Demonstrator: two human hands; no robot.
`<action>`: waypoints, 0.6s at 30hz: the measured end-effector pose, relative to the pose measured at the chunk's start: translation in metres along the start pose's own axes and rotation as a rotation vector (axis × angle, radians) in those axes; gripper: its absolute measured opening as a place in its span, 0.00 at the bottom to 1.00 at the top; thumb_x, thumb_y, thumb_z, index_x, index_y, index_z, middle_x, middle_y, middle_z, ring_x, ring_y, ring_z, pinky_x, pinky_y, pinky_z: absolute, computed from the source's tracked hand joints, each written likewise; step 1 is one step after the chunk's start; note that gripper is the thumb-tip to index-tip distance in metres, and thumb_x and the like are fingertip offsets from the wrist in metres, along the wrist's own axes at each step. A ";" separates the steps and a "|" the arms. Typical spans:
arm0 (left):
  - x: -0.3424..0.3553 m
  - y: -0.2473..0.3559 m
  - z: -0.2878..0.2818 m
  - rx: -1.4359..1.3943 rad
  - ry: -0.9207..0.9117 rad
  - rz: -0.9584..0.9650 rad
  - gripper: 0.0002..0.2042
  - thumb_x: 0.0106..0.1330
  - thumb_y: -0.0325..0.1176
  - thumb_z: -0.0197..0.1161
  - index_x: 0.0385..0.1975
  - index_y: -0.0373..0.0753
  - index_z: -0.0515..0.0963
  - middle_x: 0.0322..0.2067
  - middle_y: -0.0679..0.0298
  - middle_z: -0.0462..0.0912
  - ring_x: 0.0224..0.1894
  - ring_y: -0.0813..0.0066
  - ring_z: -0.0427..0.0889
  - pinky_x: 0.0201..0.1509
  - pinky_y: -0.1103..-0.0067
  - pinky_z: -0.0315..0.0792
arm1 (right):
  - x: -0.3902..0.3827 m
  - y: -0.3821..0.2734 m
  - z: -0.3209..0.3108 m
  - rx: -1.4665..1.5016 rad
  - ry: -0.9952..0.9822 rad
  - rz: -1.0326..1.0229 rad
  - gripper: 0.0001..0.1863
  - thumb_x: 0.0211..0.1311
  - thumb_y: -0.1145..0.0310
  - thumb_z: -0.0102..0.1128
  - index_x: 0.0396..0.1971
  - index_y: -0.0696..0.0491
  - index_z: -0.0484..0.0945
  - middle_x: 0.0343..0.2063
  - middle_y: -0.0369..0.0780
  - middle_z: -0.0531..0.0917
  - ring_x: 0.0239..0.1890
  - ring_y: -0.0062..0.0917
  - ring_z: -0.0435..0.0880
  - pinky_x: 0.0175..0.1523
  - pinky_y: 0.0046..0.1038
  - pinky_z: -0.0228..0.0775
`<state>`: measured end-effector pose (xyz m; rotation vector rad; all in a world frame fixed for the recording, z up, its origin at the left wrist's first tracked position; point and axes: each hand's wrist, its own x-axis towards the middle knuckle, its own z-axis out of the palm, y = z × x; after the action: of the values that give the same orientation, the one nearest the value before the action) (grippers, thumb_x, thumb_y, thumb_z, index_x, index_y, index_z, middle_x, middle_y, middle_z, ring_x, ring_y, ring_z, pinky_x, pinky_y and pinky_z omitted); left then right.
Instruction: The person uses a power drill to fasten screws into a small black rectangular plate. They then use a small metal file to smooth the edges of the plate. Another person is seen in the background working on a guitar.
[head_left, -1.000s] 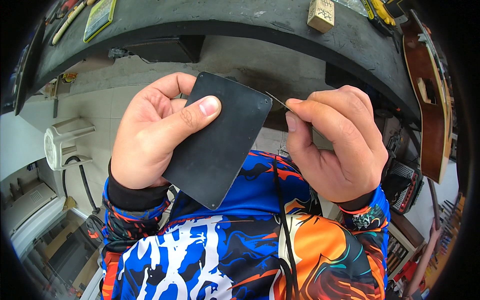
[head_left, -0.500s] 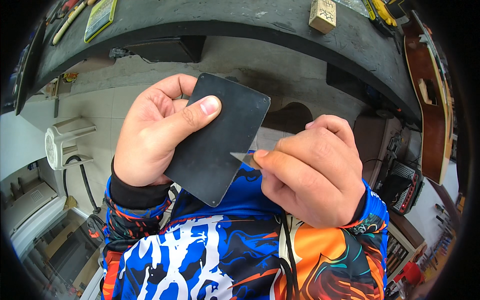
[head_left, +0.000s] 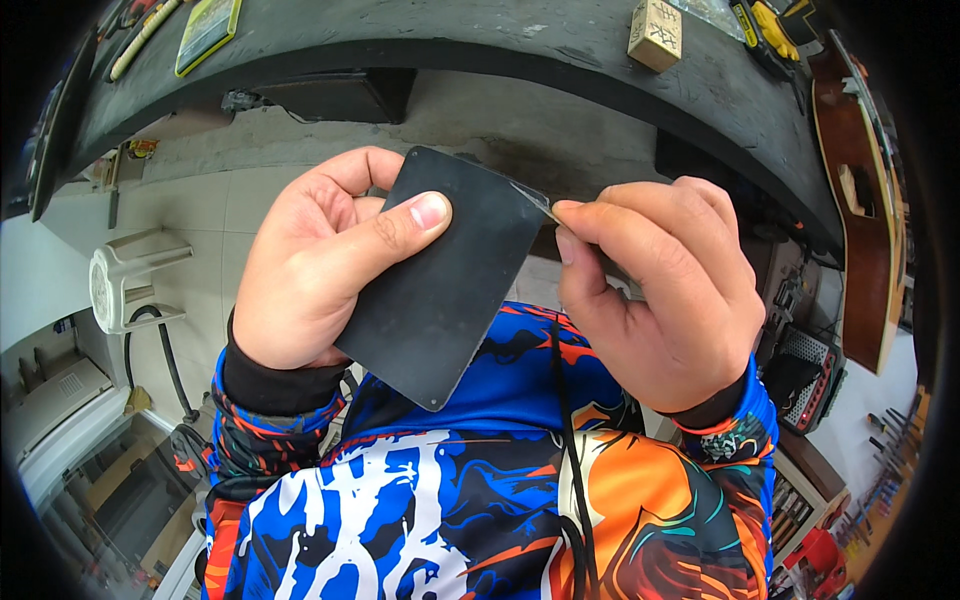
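Observation:
A thin black rectangular plate [head_left: 440,290] with rounded corners and small holes near some of them is held up in front of my torso. My left hand [head_left: 310,250] grips it from the left, thumb flat on its face and fingers behind. Between the thumb and forefinger of my right hand [head_left: 670,285] is pinched a small, thin, pointed blade-like piece [head_left: 534,197], greyish and shiny. Its tip lies over the plate's far right corner; whether it is metal or clear plastic I cannot tell.
Beyond my hands runs a dark workbench [head_left: 480,45] with a wooden block [head_left: 655,35], a yellow-edged flat case [head_left: 208,35] and a yellow-black tool [head_left: 770,30]. A white stool [head_left: 135,280] stands left; a brown guitar body [head_left: 855,200] is at right.
My right hand has moved the pointed piece away from me, from the plate's near right edge to its far right corner. The left hand still holds the plate, nearly in place.

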<state>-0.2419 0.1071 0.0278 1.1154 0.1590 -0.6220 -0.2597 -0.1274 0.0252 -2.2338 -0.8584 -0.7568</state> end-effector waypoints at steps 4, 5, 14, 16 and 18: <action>0.002 0.000 -0.003 -0.010 -0.018 0.001 0.11 0.70 0.28 0.64 0.45 0.30 0.73 0.30 0.54 0.87 0.27 0.76 0.87 0.30 0.82 0.80 | -0.005 -0.012 0.000 0.008 -0.067 0.026 0.18 0.40 0.85 0.71 0.36 0.55 0.83 0.28 0.38 0.83 0.27 0.28 0.81 0.35 0.31 0.69; 0.002 -0.001 -0.003 -0.018 -0.018 0.007 0.11 0.70 0.28 0.64 0.45 0.30 0.73 0.30 0.54 0.87 0.27 0.76 0.87 0.30 0.82 0.80 | -0.007 -0.016 0.000 0.012 -0.091 0.026 0.18 0.40 0.85 0.71 0.35 0.55 0.83 0.28 0.38 0.83 0.27 0.28 0.81 0.35 0.31 0.68; -0.001 -0.001 0.002 0.081 0.063 0.095 0.09 0.70 0.27 0.64 0.43 0.29 0.73 0.30 0.54 0.87 0.27 0.76 0.87 0.29 0.82 0.80 | -0.007 -0.025 -0.010 0.152 -0.138 0.086 0.18 0.36 0.86 0.70 0.32 0.54 0.84 0.26 0.37 0.81 0.24 0.28 0.79 0.33 0.29 0.67; -0.003 -0.004 0.006 0.136 0.112 0.159 0.09 0.70 0.26 0.64 0.43 0.29 0.73 0.30 0.54 0.87 0.28 0.76 0.87 0.30 0.81 0.80 | -0.005 -0.014 -0.010 0.081 -0.096 0.089 0.18 0.38 0.87 0.69 0.33 0.56 0.84 0.28 0.39 0.81 0.26 0.30 0.79 0.34 0.29 0.69; -0.006 -0.002 0.009 0.174 0.108 0.163 0.09 0.70 0.26 0.62 0.44 0.29 0.73 0.32 0.53 0.87 0.29 0.75 0.87 0.32 0.82 0.81 | -0.002 -0.003 -0.008 0.015 -0.062 0.079 0.17 0.41 0.89 0.67 0.34 0.58 0.84 0.29 0.42 0.82 0.29 0.32 0.79 0.35 0.29 0.71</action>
<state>-0.2491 0.1012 0.0327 1.3170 0.1064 -0.4367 -0.2657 -0.1319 0.0300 -2.2743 -0.7975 -0.6457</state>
